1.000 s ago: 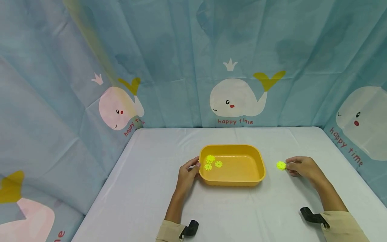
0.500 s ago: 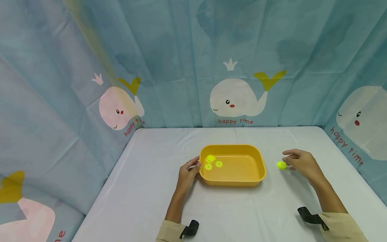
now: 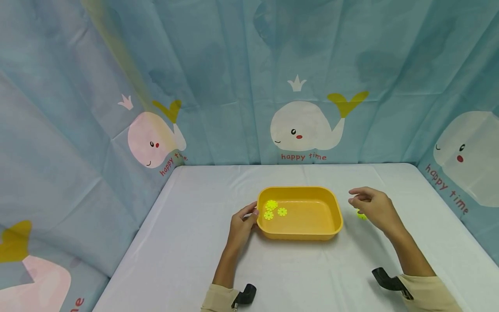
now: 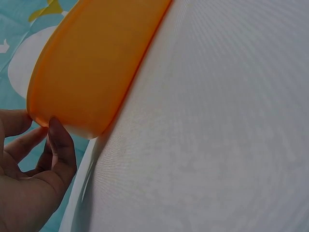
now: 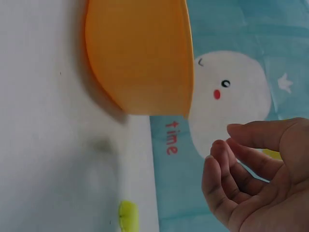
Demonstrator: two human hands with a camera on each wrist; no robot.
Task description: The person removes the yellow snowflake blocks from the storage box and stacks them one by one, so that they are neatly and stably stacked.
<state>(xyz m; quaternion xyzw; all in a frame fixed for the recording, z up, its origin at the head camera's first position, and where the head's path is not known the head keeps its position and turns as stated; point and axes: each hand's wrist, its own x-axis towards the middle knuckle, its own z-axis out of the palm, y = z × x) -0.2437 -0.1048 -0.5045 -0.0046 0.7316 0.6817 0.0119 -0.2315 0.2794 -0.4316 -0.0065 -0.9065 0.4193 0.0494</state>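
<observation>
One yellow tray, smooth and plastic-looking, a rounded rectangle, sits mid-surface, its long axis running left to right. At its left end lie at least three flat, scallop-edged flower pieces; overlap hides the exact count. The left hand pinches the tray's left rim between thumb and fingers. To the tray's right, the right hand hangs with loosely bent fingers, grasping nothing, above a partly hidden yellow-green item. White cloth covers the surface; four printed whales mark the creased blue curtain.
</observation>
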